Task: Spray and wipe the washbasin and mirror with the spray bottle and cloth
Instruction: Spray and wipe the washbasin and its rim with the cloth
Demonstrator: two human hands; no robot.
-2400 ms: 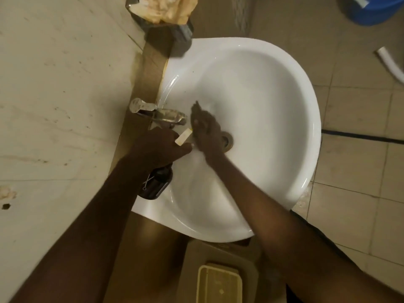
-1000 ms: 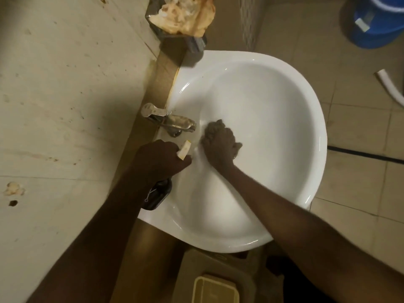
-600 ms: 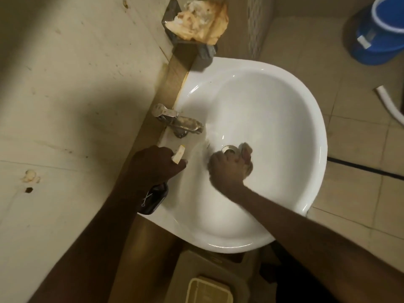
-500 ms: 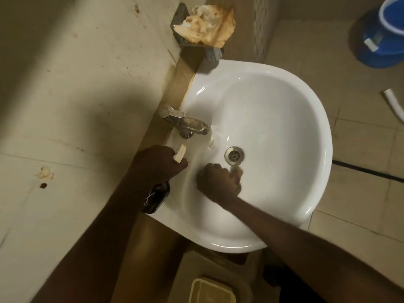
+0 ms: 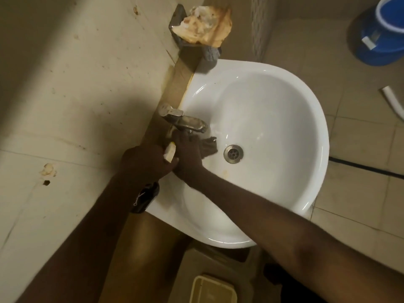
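Note:
The white washbasin (image 5: 273, 119) is fixed to the tiled wall, with a metal drain (image 5: 233, 153) in its bowl. My left hand (image 5: 146, 164) grips the dark spray bottle (image 5: 145, 197) over the basin's near-left rim, and the pale nozzle (image 5: 170, 152) sticks out above my fingers. My right hand (image 5: 188, 154) holds a dark cloth (image 5: 209, 146) against the bowl just below the metal tap (image 5: 185, 121). The mirror is out of view.
A wall-mounted holder (image 5: 196, 43) with a crumpled tan rag (image 5: 205, 25) sits above the basin's far end. A blue bucket (image 5: 380, 33) and a white pipe (image 5: 393, 101) are on the tiled floor at right. A beige container (image 5: 213, 289) stands under the basin.
My right hand with the cloth has moved from beside the drain up and left to the tap's base. My left hand has kept the bottle in place. The camera view shifted slightly.

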